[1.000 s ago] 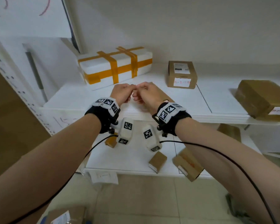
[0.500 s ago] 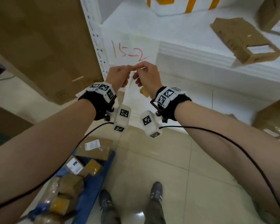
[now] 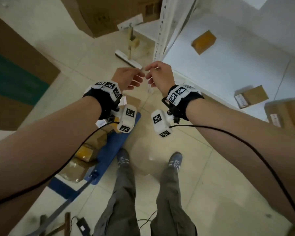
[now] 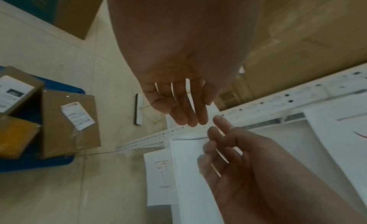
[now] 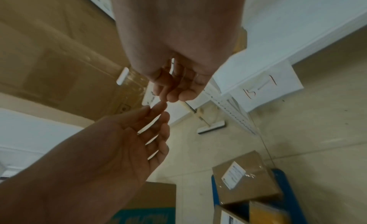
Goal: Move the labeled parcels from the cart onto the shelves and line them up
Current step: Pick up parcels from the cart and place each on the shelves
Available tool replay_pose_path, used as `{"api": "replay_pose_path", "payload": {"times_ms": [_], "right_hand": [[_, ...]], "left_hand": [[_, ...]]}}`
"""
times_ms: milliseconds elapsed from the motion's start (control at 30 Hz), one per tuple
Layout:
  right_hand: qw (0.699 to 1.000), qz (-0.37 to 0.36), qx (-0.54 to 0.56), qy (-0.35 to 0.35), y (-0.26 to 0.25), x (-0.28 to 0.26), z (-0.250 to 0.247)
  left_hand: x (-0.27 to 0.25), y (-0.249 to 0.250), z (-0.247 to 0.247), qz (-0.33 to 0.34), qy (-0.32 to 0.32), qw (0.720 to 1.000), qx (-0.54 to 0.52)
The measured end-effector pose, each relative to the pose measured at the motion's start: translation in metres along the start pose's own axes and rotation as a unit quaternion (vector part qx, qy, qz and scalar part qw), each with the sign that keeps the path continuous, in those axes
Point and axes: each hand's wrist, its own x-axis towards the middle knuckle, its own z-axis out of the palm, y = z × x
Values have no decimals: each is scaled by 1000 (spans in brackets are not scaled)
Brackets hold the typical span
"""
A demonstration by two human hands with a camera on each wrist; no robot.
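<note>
Both hands hover above the floor between the cart and the shelves, fingertips almost touching. My left hand (image 3: 129, 79) has relaxed, nearly straight fingers (image 4: 178, 111) and holds nothing. My right hand (image 3: 158, 75) has loosely curled fingers (image 4: 218, 149), and nothing shows inside them. The blue cart (image 3: 112, 147) stands low at the left, under my left forearm. It carries several parcels, among them a brown labeled one (image 4: 69, 122) and a yellow one (image 3: 85, 152). The white shelf (image 3: 228, 65) at the right holds three brown parcels (image 3: 203, 41) (image 3: 251, 97) (image 3: 287, 114).
Large cardboard boxes (image 3: 109, 14) stand on the floor ahead. A floor squeegee (image 3: 128, 60) lies beside the perforated shelf post (image 3: 163, 31). My shoes (image 3: 123, 157) are on pale tiles right of the cart. A cable and adapter (image 3: 82, 223) lie near the cart handle.
My view has swung down from the shelf to the floor and cart. Both hands stayed close together and drew back from the shelf, and the fingers have loosened.
</note>
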Motion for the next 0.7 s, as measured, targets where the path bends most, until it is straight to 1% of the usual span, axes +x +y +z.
{"api": "replay_pose_path", "payload": {"times_ms": [133,233,367,433,467,600,700], "right_hand": [[999,34,-28,-25,47,7,45],[997,54,-49,-33,82,15,70],[990,102,-81,-59,134,22,101],[986,122,-94,-66,153,25,111],[983,130,-104,-73,165,27,116],[970,176,-138,-96,214,34,144],[960,212,-144,-117,249,37,164]], "left_hand": [[22,-60,-22,-54,-6,998,-11],[41,-105,-29,-96,-5,995,-20],[67,-165,-31,-158,-40,987,-16],[77,-188,-32,-170,-49,984,-11],[82,-202,-34,-175,-48,983,-5],[101,-262,-44,-196,-10,981,7],[110,-308,-51,-230,-9,973,-7]]}}
